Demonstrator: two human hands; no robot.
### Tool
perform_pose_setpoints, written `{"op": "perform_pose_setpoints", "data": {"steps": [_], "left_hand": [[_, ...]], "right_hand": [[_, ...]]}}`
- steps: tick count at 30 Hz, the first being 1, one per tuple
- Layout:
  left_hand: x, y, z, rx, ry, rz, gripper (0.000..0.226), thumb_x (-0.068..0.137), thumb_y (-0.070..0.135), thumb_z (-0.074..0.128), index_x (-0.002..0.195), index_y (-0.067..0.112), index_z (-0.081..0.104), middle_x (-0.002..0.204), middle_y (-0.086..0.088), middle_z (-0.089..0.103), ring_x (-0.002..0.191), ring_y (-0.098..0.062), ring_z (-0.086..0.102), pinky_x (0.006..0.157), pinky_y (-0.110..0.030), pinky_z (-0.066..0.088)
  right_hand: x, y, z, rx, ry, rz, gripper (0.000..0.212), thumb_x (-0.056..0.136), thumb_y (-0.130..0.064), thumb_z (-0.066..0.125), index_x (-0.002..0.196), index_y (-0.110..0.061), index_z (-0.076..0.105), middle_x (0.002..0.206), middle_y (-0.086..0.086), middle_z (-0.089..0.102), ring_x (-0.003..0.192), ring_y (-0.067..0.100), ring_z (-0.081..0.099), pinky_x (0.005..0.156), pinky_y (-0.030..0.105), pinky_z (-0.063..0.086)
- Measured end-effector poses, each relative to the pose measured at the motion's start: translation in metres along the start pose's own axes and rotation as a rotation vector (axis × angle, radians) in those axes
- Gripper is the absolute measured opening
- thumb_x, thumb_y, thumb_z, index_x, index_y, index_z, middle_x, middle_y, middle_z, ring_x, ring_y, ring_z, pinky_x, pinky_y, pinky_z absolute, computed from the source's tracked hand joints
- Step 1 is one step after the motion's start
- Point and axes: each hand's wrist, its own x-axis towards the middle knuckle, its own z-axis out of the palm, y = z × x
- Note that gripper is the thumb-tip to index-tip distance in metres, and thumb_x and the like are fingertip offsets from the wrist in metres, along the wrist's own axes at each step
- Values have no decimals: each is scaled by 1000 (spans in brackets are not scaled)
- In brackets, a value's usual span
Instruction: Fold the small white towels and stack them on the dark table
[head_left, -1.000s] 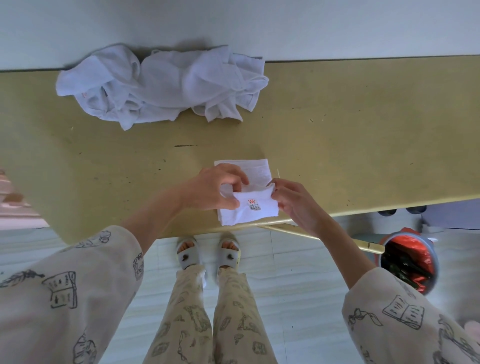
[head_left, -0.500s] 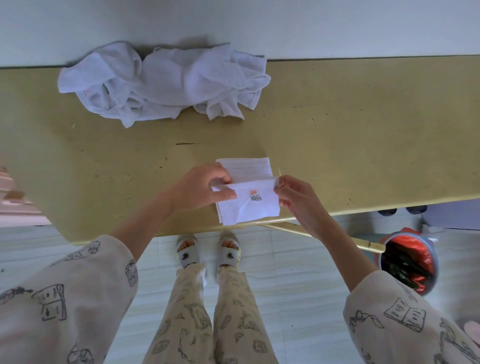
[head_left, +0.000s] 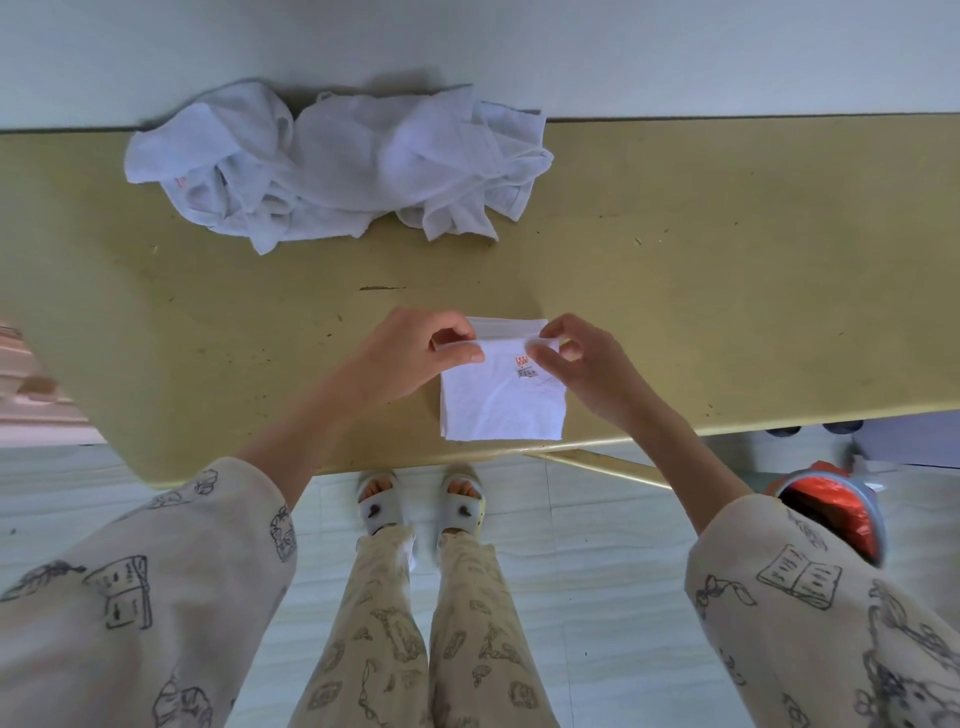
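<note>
We're standing at a yellowish-olive table (head_left: 727, 291) pushed against a pale wall, tiled floor below w/ our slippered feet showing under the near edge. On the far left of the tabletop, up against the wall, sits a crumpled heap of white towels (head_left: 337, 166), unfolded, well apart from our hands.

Near the front edge, approx centre, lies the folded towel (head_left: 498, 405), a small white rectangle w/ a red-and-dark printed label (head_left: 523, 365) near its upper right. Its near edge sits just inside the table's edge. A further layer of white cloth shows beyond the fold at the far side.

Our left hand (head_left: 410, 358) pinches the top fold's left corner btwn thumb and curled fingers. Our right hand (head_left: 582, 364) pinches the right corner the same way, fingertips bent onto the cloth beside the label. Both hands hold the fold line at the towel's far side, level w/ each other.

Far right on the floor, a round bin w/ a red liner (head_left: 826, 514), partly cut off by our right sleeve.
</note>
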Motion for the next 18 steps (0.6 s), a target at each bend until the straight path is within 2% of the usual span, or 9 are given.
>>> {"op": "perform_pose_setpoints", "data": {"steps": [2, 4, 7, 9, 12, 14, 18], "left_hand": [[3, -6, 2, 1, 10, -39, 12, 85, 29, 62, 87, 18, 65, 70, 13, 59, 57, 1, 50, 55, -9, 36], [5, -14, 5, -19, 30, -104, 15, 86, 28, 61, 90, 15, 67, 72, 9, 61, 59, -2, 51, 58, -15, 38], [10, -23, 12, -22, 42, -174, 19, 87, 22, 60, 98, 9, 68, 70, 12, 57, 61, -1, 50, 60, -17, 38], [13, -24, 15, -23, 51, -191, 20, 89, 18, 57, 102, 7, 67, 70, 10, 58, 61, 0, 50, 60, -16, 37], [20, -24, 15, -50, 54, -214, 22, 91, 15, 54, 108, 8, 66, 87, 0, 64, 71, -10, 56, 67, -17, 41], [24, -26, 16, -46, 70, -206, 22, 91, 15, 54, 110, 10, 64, 90, 0, 64, 77, -13, 58, 64, -10, 38], [34, -28, 21, -39, 174, -219, 25, 89, 15, 57, 114, 10, 61, 95, 3, 58, 79, -9, 52, 61, -2, 36]], "right_hand": [[6, 1, -1, 84, 21, 34, 20, 89, -22, 61, 73, -28, 52, 78, -8, 59, 75, 10, 54, 68, 21, 41], [12, 4, 0, 140, 50, 76, 18, 88, -16, 61, 72, -24, 56, 74, -10, 59, 71, 6, 56, 76, 28, 48], [17, 12, 6, 147, 84, 161, 11, 87, -13, 61, 77, -18, 61, 74, -8, 61, 70, 13, 58, 82, 38, 51], [19, 14, 11, 161, 114, 195, 11, 86, -13, 61, 77, -19, 60, 76, -5, 61, 72, 16, 57, 79, 35, 50], [23, 15, 15, 144, 172, 196, 13, 87, -11, 59, 77, -20, 58, 83, 2, 61, 76, 18, 54, 72, 27, 43], [27, 15, 16, 141, 205, 185, 6, 87, -9, 58, 86, -15, 60, 86, 3, 60, 78, 16, 52, 72, 24, 41], [35, 18, 18, 106, 264, 202, 15, 87, -7, 58, 101, -7, 63, 87, 5, 59, 81, 15, 52, 71, 22, 40]]}}
